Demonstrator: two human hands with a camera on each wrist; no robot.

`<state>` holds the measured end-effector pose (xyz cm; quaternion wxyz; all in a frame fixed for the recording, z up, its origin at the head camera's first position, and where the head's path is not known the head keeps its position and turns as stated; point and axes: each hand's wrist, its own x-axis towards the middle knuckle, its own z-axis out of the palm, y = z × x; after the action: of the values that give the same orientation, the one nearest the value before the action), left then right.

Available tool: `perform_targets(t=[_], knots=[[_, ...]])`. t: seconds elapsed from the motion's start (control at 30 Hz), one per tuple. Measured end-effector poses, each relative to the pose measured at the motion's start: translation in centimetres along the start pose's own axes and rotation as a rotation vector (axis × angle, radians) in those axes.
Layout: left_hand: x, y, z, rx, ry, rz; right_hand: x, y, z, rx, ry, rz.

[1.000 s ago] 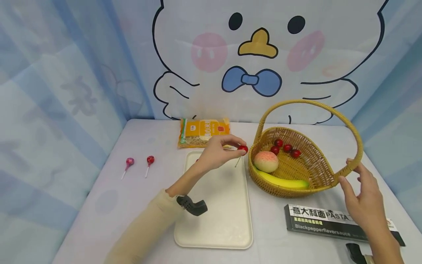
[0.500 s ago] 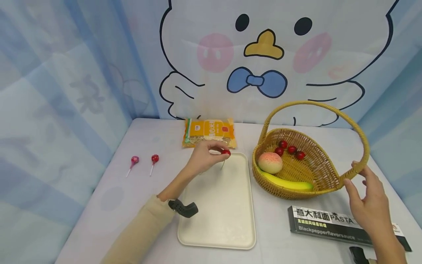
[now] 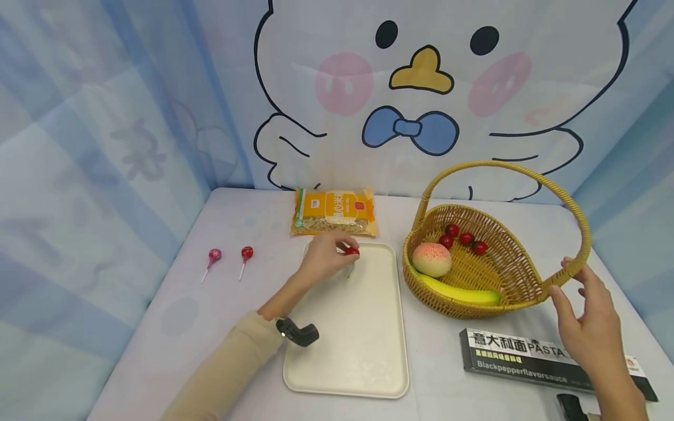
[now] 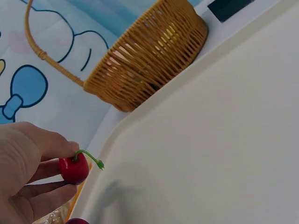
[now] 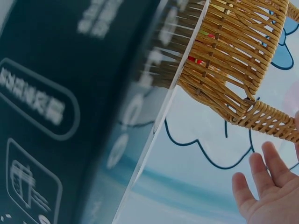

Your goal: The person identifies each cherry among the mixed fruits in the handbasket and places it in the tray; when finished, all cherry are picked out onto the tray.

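My left hand pinches a red cherry by its sides, its green stem hanging free, over the far end of the cream tray. At the bottom edge of the left wrist view shows part of another dark red cherry. My right hand holds the base of the handle of the wicker basket between thumb and forefinger; its other fingers stay extended. Inside the basket lie a peach, a banana and several cherries.
Two lollipops lie on the table left of the tray. Behind the tray is an orange food packet. A black pasta box lies in front of the basket, partly under my right forearm. A printed curtain hangs behind the table.
The cherry in my left hand has moved left from beside the basket to the tray's far end, and lower. My right hand keeps its place at the basket handle.
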<state>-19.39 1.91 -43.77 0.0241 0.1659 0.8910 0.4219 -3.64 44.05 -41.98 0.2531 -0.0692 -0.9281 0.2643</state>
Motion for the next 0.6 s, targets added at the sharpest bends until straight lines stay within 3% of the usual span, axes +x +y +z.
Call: perform_targets(t=[0.3, 0.43, 0.6], knots=[[0.1, -0.2, 1.0, 0.207, -0.079, 0.036, 0.1, 0.2, 0.1, 0.014, 0.008, -0.005], [0.0, -0.2, 1.4, 0.308, -0.071, 0.063, 0.1, 0.3, 0.1, 0.015, 0.011, -0.008], [-0.1, 0.0, 1.5, 0.367, -0.056, 0.106, 0.0, 0.3, 0.2, 0.008, 0.007, 0.003]])
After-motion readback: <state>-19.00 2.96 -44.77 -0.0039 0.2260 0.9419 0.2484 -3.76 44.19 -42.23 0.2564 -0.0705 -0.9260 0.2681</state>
